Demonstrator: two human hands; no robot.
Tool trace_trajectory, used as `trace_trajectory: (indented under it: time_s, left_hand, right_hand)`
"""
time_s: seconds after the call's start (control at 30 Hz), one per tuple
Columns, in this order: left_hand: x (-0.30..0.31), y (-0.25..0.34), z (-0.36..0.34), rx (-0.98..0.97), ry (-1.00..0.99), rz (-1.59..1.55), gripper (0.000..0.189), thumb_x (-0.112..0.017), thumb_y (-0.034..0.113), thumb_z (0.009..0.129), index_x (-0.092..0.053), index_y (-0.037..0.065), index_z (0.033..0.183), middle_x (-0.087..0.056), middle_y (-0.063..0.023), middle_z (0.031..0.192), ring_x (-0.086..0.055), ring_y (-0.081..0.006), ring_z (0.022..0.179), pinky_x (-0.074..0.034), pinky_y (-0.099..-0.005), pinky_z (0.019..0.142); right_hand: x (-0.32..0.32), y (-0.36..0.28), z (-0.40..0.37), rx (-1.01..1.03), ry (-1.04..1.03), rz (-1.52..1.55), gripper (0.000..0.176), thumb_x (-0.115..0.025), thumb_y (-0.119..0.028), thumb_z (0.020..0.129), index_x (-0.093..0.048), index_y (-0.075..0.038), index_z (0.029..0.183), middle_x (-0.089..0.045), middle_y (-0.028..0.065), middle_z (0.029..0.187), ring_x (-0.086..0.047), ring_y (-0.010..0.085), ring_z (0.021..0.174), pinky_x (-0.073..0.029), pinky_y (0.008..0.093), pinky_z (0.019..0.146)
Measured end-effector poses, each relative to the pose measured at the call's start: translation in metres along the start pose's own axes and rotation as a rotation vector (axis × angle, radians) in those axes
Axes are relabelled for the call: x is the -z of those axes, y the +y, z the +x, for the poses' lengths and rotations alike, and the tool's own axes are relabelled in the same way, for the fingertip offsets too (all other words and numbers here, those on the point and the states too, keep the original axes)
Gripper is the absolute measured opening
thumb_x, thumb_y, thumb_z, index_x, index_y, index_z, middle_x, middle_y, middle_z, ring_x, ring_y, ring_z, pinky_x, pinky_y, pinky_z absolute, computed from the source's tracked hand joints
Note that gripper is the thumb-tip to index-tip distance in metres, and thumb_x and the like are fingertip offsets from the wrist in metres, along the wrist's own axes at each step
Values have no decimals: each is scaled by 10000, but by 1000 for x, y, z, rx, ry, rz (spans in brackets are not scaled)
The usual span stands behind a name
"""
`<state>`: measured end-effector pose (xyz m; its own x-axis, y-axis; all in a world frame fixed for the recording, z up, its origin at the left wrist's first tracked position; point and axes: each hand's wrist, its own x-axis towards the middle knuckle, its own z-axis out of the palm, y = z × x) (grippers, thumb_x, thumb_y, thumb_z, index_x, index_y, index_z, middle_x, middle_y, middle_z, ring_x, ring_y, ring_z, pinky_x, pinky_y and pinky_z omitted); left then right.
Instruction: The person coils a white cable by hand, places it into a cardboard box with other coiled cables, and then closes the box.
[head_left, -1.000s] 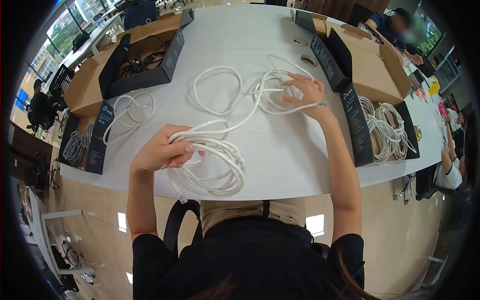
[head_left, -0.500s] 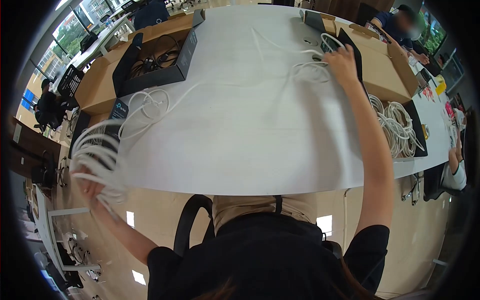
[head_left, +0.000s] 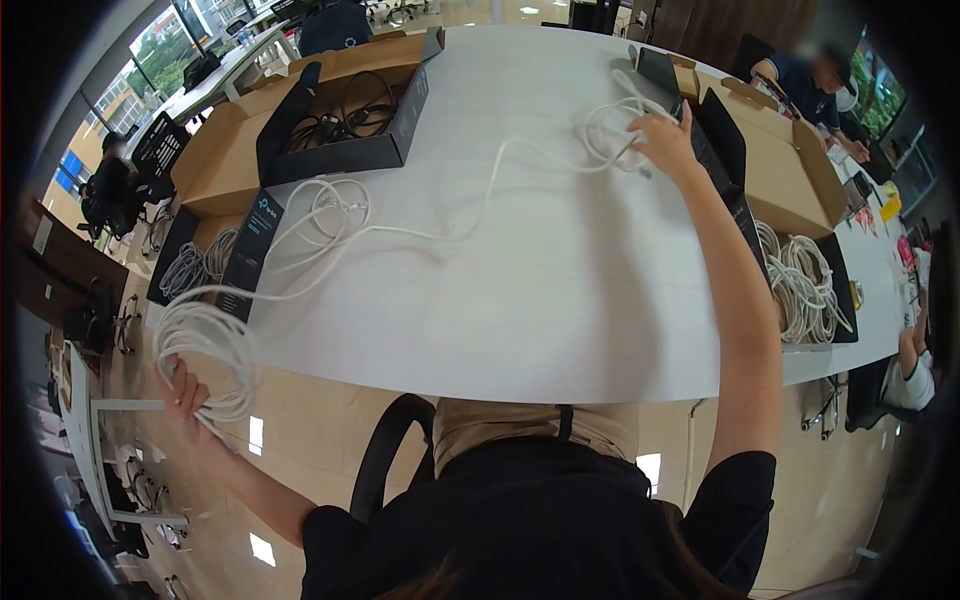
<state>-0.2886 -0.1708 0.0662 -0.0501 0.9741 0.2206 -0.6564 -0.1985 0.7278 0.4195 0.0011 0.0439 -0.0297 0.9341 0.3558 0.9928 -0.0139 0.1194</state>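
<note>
Out past the table's front left edge, my left hand point(head_left: 187, 393) is closed around a looped bundle of white cable point(head_left: 208, 345). From that bundle the cable runs up onto the white table point(head_left: 540, 300) and lies in loose loops point(head_left: 325, 215) beside the left boxes. One strand crosses the tabletop to more loops at the far right. There my right hand point(head_left: 665, 140) pinches part of the white cable point(head_left: 603, 140), its fingers bent close above the table. The cable's ends cannot be made out clearly.
A black box point(head_left: 255, 245) with grey cables stands open at the left; behind it, another box point(head_left: 400, 120) holds black cables. At the right, an open box point(head_left: 848, 310) contains coiled white cable point(head_left: 800, 290). Other people sit at the right side.
My left hand has shifted slightly right and down with the bundle. My right hand has moved a little left and down, and the strand across the table now curves differently.
</note>
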Motion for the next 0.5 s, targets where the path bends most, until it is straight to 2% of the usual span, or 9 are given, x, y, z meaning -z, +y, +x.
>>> trace_trajectory:
  time_s: [0.03,0.07,0.13,0.17,0.2,0.23,0.3,0.33,0.5]
  left_hand:
    - [-9,-7,3,19,35,60,357,-313,278,987,-459,-46,1010,-321,32,536,-263,-21,346,-193,-166,328]
    - [-20,-15,6,43,72,78,367,-321,285,985,-473,-48,1015,-310,45,517,-250,-12,337,-179,-160,320]
    - [-42,-30,14,91,145,109,387,-339,298,980,-502,-50,1026,-286,70,479,-223,5,317,-151,-149,304]
    - [-48,-35,21,143,13,107,397,-343,304,978,-503,-55,1039,-275,74,463,-219,3,309,-152,-150,303]
    - [-53,-41,28,194,-118,105,407,-347,309,977,-504,-59,1052,-264,78,447,-214,1,302,-152,-152,301]
    - [-58,-46,32,244,-249,102,417,-352,314,975,-505,-63,1065,-253,82,431,-210,-1,294,-153,-154,300]
    - [-74,-61,35,231,-159,128,379,-370,291,972,-498,-64,1003,-262,83,427,-215,5,288,-146,-156,295]
    - [-87,-68,36,207,-177,174,365,-375,280,971,-495,-64,987,-260,84,428,-222,7,291,-147,-157,295]
    - [-137,-89,30,133,-194,392,286,-479,231,933,-477,-52,972,-443,-19,552,-269,9,321,-192,-156,284]
  right_hand:
    - [13,-12,-6,53,-1,52,413,-711,-296,691,-613,-200,1080,-585,44,1154,-432,236,1209,-43,535,1072]
    - [30,-20,-6,10,-244,47,569,-689,-251,726,-498,-245,1262,-427,91,1351,-255,233,1334,-30,479,1097]
    - [54,-14,-8,40,-484,613,598,-680,-249,745,-460,-208,1300,-419,116,1353,-230,248,1341,-90,414,1099]
    - [65,-11,-8,55,-601,897,614,-675,-248,754,-441,-189,1319,-415,129,1353,-218,255,1345,-119,381,1100]
    - [80,-11,-12,90,-629,843,565,-658,-231,777,-468,-108,1295,-472,132,1301,-328,225,1290,-250,307,1052]
    - [94,-8,-14,85,-694,829,538,-656,-226,779,-488,-94,1273,-505,125,1263,-377,214,1249,-281,309,1032]
    - [114,-2,-19,71,-824,796,488,-653,-216,783,-530,-66,1230,-570,113,1186,-474,191,1168,-342,312,993]
    - [119,-4,-23,107,-737,771,411,-647,-180,790,-575,-38,1168,-632,97,1069,-572,158,1024,-418,295,915]
    - [138,-69,-52,331,-420,1016,317,-590,-77,836,-578,-26,1149,-641,108,1030,-606,175,952,-450,289,891]
